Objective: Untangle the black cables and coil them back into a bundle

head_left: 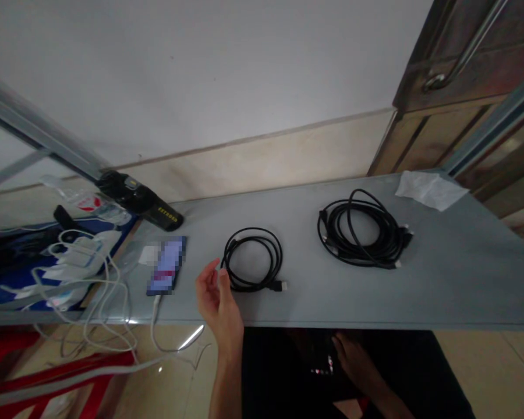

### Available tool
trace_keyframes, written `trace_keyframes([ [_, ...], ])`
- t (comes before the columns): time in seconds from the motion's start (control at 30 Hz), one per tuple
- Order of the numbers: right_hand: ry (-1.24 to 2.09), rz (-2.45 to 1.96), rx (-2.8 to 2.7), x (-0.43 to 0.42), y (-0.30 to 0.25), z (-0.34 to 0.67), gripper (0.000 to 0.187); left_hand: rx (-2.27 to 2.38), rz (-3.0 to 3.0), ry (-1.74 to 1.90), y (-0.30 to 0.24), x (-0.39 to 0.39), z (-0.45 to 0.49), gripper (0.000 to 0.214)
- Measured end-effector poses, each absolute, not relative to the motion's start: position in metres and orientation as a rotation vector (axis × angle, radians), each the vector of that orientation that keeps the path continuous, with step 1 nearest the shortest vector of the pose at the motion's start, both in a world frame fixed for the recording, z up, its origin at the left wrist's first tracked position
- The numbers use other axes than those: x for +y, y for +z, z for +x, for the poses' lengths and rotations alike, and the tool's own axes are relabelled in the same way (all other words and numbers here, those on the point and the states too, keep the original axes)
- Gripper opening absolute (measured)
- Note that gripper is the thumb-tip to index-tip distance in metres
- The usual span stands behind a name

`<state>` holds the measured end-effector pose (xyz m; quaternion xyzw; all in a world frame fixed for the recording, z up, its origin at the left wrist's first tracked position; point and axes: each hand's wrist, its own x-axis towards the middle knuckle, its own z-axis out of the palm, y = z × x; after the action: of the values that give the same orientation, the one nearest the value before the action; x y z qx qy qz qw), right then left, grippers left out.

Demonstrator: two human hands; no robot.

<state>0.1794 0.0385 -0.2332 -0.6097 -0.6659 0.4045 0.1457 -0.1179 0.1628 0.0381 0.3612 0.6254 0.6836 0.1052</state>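
My left hand point(220, 302) is raised over the desk's front edge, palm up and fingers loosely curled, with a gap between thumb and fingertips and nothing seen in it. Just right of it lies a small coil of black cable point(280, 256), its rectangular plug pointing right; whether the thumb touches the coil I cannot tell. Farther right is a bigger bundle of black cables point(386, 250) with several plugs. Below the desk edge, my right hand point(358, 364) rests on dark clothing in dim light, fingers extended. Small lit marks show beside it on something dark.
A phone point(168, 265) with a white cable plugged in lies on the grey desk point(305, 308). Behind it are a black EXTROOD device point(144, 201) and a clear bottle point(89, 201). White cords point(109, 285) tangle at left. Crumpled white plastic point(432, 189) lies back right, near a wall.
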Motion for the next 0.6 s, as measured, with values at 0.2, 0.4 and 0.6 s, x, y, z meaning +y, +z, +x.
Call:
trace_keyframes([
  [0.2, 1.271, -1.829, -1.838, 0.045, -0.236, 0.180, 0.052, 1.932, 1.458, 2.082, 0.042, 0.156, -0.102, 0.016],
  [0.4, 1.389, -1.814, -1.772, 0.044, -0.238, 0.179, 0.049, 1.520, 2.020, 1.519, 0.067, 0.164, -0.024, 0.022],
  [0.6, 1.418, -1.720, -1.735, 0.041, -0.235, 0.180, 0.041, 1.011, 2.790, 0.780, 0.093, 0.221, 0.057, 0.060],
])
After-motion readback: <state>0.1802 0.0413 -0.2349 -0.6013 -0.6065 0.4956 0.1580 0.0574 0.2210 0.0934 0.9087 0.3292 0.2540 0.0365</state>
